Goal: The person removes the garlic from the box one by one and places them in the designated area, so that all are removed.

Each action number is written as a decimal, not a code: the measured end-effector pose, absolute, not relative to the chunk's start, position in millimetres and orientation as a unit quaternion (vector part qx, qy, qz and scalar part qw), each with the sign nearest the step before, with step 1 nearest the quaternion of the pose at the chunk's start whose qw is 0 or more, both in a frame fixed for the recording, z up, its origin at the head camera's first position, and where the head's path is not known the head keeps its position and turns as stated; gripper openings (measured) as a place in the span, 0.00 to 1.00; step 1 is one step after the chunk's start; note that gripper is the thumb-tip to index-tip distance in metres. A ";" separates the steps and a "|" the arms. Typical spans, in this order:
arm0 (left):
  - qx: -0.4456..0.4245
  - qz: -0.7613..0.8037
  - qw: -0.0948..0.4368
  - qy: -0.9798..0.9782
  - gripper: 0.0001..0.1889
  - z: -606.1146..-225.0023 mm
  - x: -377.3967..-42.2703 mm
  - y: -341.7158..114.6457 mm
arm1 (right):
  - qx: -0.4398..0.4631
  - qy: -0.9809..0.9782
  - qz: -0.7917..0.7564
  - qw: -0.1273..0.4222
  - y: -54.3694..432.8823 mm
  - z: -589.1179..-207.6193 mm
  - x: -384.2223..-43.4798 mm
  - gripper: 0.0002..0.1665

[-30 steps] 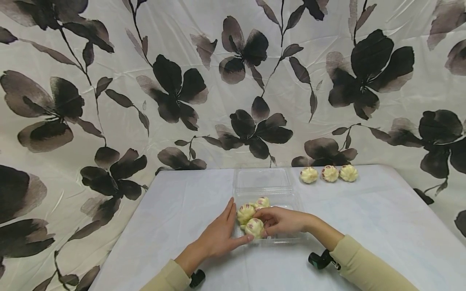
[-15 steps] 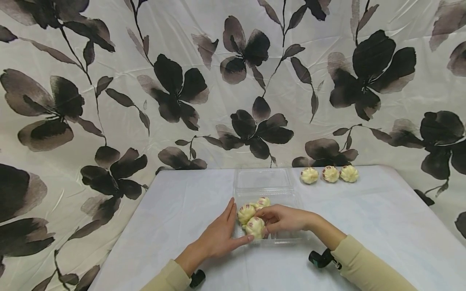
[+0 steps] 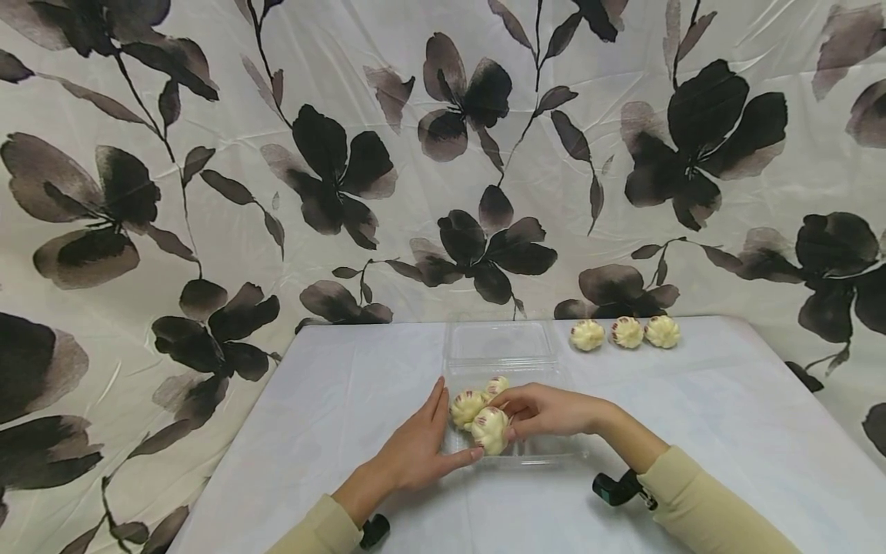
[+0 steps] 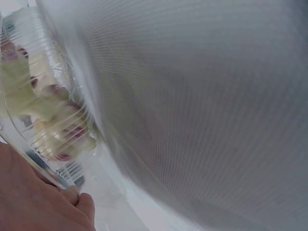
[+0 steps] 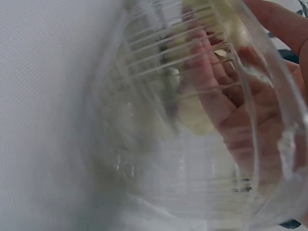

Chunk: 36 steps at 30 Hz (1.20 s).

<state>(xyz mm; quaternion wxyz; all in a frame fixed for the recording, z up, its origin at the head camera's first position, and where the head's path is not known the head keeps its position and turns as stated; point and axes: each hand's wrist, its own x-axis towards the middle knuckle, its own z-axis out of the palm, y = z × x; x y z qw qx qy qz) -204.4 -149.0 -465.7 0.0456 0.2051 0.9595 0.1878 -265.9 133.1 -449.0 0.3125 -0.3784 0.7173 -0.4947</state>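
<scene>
A clear plastic clamshell box [image 3: 554,446] lies on the table with its lid [image 3: 501,339] folded back. My right hand [image 3: 557,412] reaches over the box from the right and pinches a pale yellow garlic bulb [image 3: 490,430] with purple streaks near the front. Two more garlic bulbs show behind it: one at the left [image 3: 468,408], another farther back [image 3: 496,386], partly hidden. My left hand [image 3: 413,445] rests along the left side of the box, fingers straight, thumb at the front rim. Through the clear wall, the left wrist view shows bulbs [image 4: 67,132].
At the table's back right, three garlic bulbs stand in a row: left [image 3: 587,335], middle [image 3: 627,332] and right [image 3: 662,332]. A white cloth covers the table [image 3: 346,385]. Behind it hangs a flower-patterned curtain [image 3: 388,269].
My right hand has risen slightly and shifted right, and the garlic bulb in its fingers has moved up and right with it. The left hand and the box stay put.
</scene>
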 end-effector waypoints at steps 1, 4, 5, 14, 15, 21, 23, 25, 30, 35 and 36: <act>0.204 0.187 0.046 0.960 0.66 -465.6 -204.2 -148.8 | -0.377 0.718 -0.495 0.312 134.1 -448.0 -265.4 0.29; 0.203 0.184 0.048 0.961 0.66 -465.3 -203.9 -148.2 | -0.375 0.720 -0.494 0.310 137.1 -444.5 -263.7 0.29; 0.204 0.185 0.047 0.960 0.66 -465.3 -203.8 -148.1 | -0.375 0.721 -0.494 0.309 138.2 -443.1 -263.0 0.29; 0.203 0.185 0.048 0.960 0.65 -465.2 -204.8 -147.7 | -0.368 0.739 -0.486 0.287 150.5 -434.1 -256.8 0.33; 0.204 0.185 0.048 0.960 0.65 -465.3 -204.8 -147.6 | -0.366 0.741 -0.486 0.284 152.3 -433.3 -256.4 0.33; 0.205 0.181 0.045 0.961 0.66 -464.4 -204.9 -147.0 | -0.360 0.745 -0.497 0.263 165.2 -427.5 -254.1 0.32; 0.204 0.180 0.047 0.961 0.66 -464.3 -205.1 -147.1 | -0.355 0.750 -0.498 0.253 169.5 -426.1 -253.8 0.33; 0.205 0.178 0.048 0.961 0.66 -464.8 -205.4 -147.4 | -0.348 0.756 -0.498 0.244 174.0 -425.0 -253.6 0.33; 0.208 0.181 0.045 0.960 0.66 -465.5 -205.2 -147.8 | -0.332 0.766 -0.503 0.224 185.5 -423.3 -252.9 0.33; 0.210 0.181 0.042 0.960 0.65 -464.6 -204.9 -147.9 | -0.331 0.771 -0.505 0.203 198.2 -422.9 -253.8 0.32; 0.211 0.181 0.041 0.960 0.65 -464.4 -204.9 -147.8 | -0.330 0.772 -0.505 0.199 200.7 -422.8 -254.2 0.32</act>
